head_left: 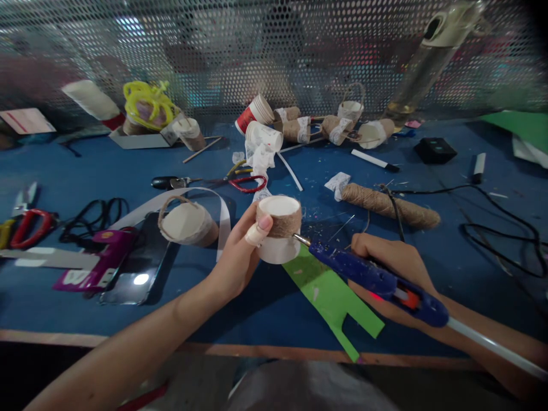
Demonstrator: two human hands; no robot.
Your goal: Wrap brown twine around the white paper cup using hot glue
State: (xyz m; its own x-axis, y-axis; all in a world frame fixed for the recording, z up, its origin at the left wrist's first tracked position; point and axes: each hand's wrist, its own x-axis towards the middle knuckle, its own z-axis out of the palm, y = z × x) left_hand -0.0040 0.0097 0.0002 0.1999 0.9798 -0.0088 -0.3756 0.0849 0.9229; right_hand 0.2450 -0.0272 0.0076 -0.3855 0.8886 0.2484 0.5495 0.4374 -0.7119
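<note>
My left hand [240, 251] is closed round a small white paper cup [279, 228], held upside down above the blue table [77, 171]. Brown jute twine is wound round the cup's upper half. My right hand [396, 262] grips a blue hot glue gun [377, 281] with a white glue stick out of its back. The gun's metal nozzle touches the cup's side just under the twine band. A roll of jute twine [389, 204] lies just beyond my right hand.
A green paper cutout [331, 297] lies under the hands. A cup with a twine handle [188, 222], a phone and a purple tool sit left. Scissors [214, 182], more wrapped cups [299, 128], black cables [492, 228] and a perforated metal screen [274, 51] lie behind.
</note>
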